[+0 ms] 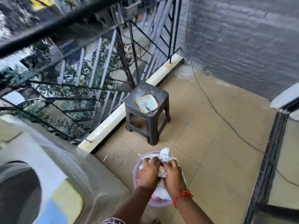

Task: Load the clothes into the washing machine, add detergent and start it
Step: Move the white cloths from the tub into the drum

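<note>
White clothes [164, 155] in tub [135, 167], gripped by left hand [148, 171], right hand [174, 173].

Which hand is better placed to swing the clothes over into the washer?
Left. Both hands grip the white clothes in the pink tub, but the left hand is on the side nearer the washing machine; the right hand would have to cross over it.
</note>
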A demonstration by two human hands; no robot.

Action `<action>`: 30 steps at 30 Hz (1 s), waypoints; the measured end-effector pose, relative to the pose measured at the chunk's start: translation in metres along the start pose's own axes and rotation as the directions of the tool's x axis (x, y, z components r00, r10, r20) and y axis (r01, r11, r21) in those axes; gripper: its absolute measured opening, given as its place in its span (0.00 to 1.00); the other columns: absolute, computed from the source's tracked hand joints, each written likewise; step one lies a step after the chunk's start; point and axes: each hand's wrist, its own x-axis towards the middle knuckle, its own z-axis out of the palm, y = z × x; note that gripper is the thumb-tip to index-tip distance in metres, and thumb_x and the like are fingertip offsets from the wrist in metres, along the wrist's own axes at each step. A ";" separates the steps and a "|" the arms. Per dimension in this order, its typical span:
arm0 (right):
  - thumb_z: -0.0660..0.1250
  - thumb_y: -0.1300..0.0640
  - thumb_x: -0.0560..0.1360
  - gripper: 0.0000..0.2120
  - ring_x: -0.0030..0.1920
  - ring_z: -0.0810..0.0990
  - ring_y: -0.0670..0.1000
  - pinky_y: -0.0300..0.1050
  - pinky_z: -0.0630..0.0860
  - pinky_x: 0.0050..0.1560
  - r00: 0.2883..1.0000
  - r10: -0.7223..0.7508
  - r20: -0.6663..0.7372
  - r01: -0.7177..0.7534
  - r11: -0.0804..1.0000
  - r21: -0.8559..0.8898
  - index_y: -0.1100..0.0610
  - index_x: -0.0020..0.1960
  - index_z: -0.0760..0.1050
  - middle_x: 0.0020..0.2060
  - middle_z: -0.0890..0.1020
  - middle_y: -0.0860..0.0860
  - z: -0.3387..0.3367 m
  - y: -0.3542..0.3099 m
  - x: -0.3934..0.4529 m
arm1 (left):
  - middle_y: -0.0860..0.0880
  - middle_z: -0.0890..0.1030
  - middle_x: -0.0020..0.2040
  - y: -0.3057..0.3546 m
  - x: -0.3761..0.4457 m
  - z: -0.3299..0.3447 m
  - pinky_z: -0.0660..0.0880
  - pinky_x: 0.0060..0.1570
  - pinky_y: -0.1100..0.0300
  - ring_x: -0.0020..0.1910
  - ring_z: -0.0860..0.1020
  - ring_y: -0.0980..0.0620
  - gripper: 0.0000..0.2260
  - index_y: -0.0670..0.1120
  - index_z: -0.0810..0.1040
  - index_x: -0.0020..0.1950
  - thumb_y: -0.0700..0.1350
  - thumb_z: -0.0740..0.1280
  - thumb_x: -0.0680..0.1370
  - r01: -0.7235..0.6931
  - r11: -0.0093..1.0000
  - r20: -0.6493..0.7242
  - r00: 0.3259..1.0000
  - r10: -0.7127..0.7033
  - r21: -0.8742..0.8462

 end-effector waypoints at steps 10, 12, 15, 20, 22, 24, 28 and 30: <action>0.63 0.67 0.67 0.20 0.47 0.82 0.55 0.44 0.77 0.49 0.985 -0.162 -0.057 0.161 0.987 -0.023 0.50 0.54 0.79 0.55 0.73 0.51 -0.103 -0.102 -0.049 | 0.52 0.70 0.66 0.015 -0.066 -0.120 0.72 0.62 0.52 0.65 0.65 0.44 0.25 0.51 0.70 0.67 0.47 0.70 0.70 -0.108 0.994 -0.209 0.973 0.100 -0.025; 0.63 0.68 0.66 0.23 0.49 0.82 0.55 0.41 0.76 0.50 0.978 -0.199 -0.058 0.196 0.980 -0.041 0.50 0.56 0.79 0.57 0.73 0.51 -0.116 -0.132 -0.056 | 0.52 0.70 0.65 0.009 -0.080 -0.145 0.72 0.61 0.51 0.63 0.66 0.44 0.24 0.50 0.71 0.65 0.48 0.71 0.70 -0.100 0.994 -0.281 0.956 0.087 -0.034; 0.64 0.70 0.64 0.24 0.50 0.82 0.56 0.40 0.75 0.49 0.960 -0.269 -0.082 0.267 0.963 -0.037 0.52 0.56 0.80 0.56 0.75 0.52 -0.131 -0.176 -0.064 | 0.52 0.72 0.64 -0.001 -0.104 -0.184 0.74 0.57 0.49 0.60 0.67 0.45 0.22 0.50 0.73 0.63 0.50 0.71 0.71 -0.079 0.996 -0.399 0.915 0.056 -0.039; 0.64 0.71 0.66 0.24 0.49 0.81 0.56 0.41 0.75 0.51 0.883 -0.450 -0.131 0.438 0.892 -0.111 0.51 0.56 0.80 0.54 0.75 0.52 -0.143 -0.274 -0.099 | 0.51 0.73 0.61 -0.042 -0.170 -0.253 0.71 0.60 0.53 0.57 0.69 0.44 0.21 0.50 0.74 0.61 0.50 0.71 0.70 -0.057 0.998 -0.588 0.807 0.051 0.009; 0.64 0.70 0.67 0.24 0.49 0.80 0.57 0.47 0.78 0.53 0.841 -0.528 -0.121 0.516 0.849 -0.117 0.51 0.57 0.79 0.53 0.74 0.52 -0.144 -0.316 -0.118 | 0.50 0.73 0.60 -0.062 -0.204 -0.280 0.73 0.56 0.51 0.57 0.69 0.43 0.21 0.49 0.74 0.60 0.50 0.72 0.70 -0.038 0.999 -0.652 0.758 0.021 -0.011; 0.65 0.70 0.67 0.23 0.49 0.80 0.61 0.53 0.78 0.50 0.786 -0.609 -0.110 0.599 0.793 -0.112 0.51 0.57 0.79 0.54 0.74 0.54 -0.141 -0.362 -0.139 | 0.49 0.73 0.60 -0.086 -0.242 -0.308 0.76 0.51 0.47 0.57 0.68 0.42 0.21 0.48 0.73 0.61 0.48 0.73 0.70 0.002 1.000 -0.711 0.703 -0.019 -0.025; 0.66 0.69 0.66 0.23 0.50 0.79 0.59 0.46 0.74 0.51 0.663 -0.738 -0.125 0.737 0.673 -0.065 0.51 0.57 0.80 0.52 0.75 0.55 -0.127 -0.449 -0.177 | 0.49 0.74 0.60 -0.131 -0.315 -0.361 0.77 0.49 0.46 0.56 0.69 0.42 0.20 0.49 0.74 0.61 0.47 0.73 0.71 0.130 0.992 -0.795 0.601 -0.080 -0.001; 0.68 0.68 0.66 0.22 0.49 0.79 0.58 0.43 0.73 0.49 0.615 -0.779 -0.121 0.781 0.623 -0.045 0.50 0.57 0.80 0.50 0.74 0.53 -0.115 -0.488 -0.193 | 0.49 0.74 0.60 -0.153 -0.351 -0.380 0.77 0.47 0.47 0.55 0.69 0.43 0.19 0.49 0.75 0.60 0.48 0.73 0.71 0.189 0.982 -0.833 0.544 -0.107 -0.003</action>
